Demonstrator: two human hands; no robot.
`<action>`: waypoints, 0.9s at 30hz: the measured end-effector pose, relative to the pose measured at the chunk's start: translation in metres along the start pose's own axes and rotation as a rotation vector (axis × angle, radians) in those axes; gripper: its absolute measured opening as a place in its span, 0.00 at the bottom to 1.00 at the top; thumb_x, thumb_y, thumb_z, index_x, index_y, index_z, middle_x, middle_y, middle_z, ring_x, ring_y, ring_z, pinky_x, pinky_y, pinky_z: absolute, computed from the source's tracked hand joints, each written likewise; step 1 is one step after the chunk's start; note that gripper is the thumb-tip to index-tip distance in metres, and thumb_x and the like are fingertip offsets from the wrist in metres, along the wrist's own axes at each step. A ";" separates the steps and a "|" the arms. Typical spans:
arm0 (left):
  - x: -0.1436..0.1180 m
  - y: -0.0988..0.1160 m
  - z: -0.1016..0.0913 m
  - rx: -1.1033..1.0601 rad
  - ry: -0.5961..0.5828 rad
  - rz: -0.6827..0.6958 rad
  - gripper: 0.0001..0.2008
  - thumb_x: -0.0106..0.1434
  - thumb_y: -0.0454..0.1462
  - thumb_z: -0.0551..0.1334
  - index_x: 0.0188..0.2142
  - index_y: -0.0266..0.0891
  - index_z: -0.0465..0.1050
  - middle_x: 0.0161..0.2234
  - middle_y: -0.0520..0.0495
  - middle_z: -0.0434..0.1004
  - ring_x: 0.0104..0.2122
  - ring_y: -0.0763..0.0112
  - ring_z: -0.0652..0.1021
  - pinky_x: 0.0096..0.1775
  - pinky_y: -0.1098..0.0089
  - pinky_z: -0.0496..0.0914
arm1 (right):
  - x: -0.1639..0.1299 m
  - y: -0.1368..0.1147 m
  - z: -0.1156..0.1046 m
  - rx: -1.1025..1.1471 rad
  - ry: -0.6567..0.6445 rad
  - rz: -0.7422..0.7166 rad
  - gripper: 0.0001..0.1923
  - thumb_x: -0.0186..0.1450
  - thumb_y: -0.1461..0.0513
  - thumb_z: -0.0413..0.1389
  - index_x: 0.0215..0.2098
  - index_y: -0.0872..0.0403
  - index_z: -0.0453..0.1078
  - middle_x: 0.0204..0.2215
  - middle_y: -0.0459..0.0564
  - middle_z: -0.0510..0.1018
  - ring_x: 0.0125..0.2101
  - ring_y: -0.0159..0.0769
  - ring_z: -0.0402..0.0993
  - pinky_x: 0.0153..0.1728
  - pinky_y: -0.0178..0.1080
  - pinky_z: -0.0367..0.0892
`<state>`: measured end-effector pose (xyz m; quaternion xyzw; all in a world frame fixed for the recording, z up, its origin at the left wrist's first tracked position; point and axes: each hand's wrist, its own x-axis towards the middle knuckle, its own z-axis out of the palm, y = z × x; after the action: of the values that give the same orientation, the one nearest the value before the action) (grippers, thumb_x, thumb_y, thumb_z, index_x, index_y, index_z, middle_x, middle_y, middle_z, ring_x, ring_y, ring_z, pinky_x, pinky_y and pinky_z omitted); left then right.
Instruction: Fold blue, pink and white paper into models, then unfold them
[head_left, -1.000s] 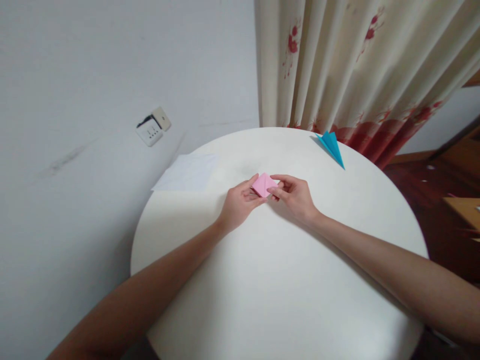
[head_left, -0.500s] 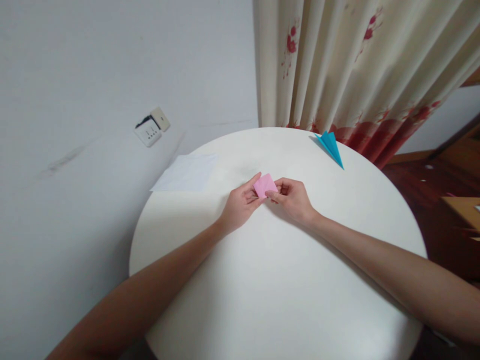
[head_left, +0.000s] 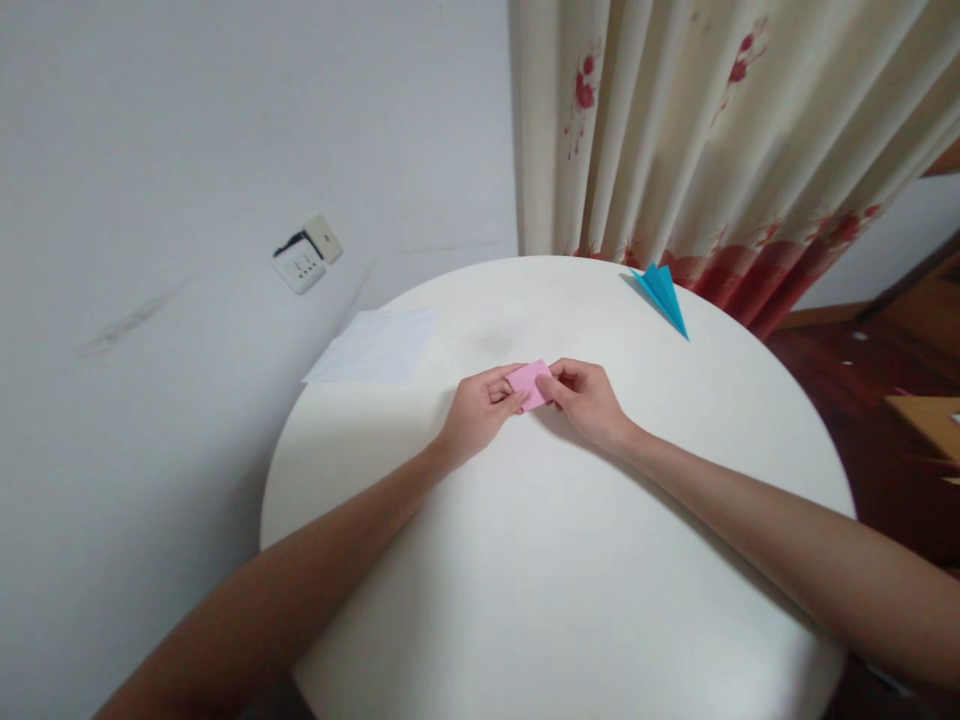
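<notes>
Between my two hands is a small folded piece of pink paper (head_left: pixel 531 384), held just over the white round table (head_left: pixel 555 560). My left hand (head_left: pixel 480 408) grips its left side, thumb on top and fingers behind. On the right side, my right hand (head_left: pixel 585 395) pinches the paper with the thumb pressed on its face and the other fingers curled underneath. The undersides of the paper and some fingertips are hidden.
A blue paper plane (head_left: pixel 661 298) lies near the table's far right edge. White paper sheets (head_left: pixel 371 346) lie at the far left edge. Behind stand a wall with a socket (head_left: pixel 299 265) and a floral curtain (head_left: pixel 660 130).
The pink paper has turned and dropped slightly toward me. My left thumb has come onto its face, and my left fingers have lowered behind it.
</notes>
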<state>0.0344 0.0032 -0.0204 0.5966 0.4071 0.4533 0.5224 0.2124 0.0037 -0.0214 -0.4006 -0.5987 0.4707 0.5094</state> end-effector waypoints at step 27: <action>-0.003 0.010 -0.001 0.166 -0.143 -0.065 0.22 0.62 0.52 0.64 0.27 0.34 0.76 0.23 0.47 0.77 0.23 0.73 0.76 0.27 0.74 0.71 | -0.002 0.003 0.003 0.120 -0.013 0.090 0.16 0.57 0.52 0.64 0.27 0.58 0.73 0.22 0.46 0.74 0.23 0.29 0.65 0.26 0.35 0.59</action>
<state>0.0327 -0.0010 -0.0104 0.6550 0.4239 0.3573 0.5134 0.2099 0.0025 -0.0252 -0.3930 -0.5541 0.5306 0.5070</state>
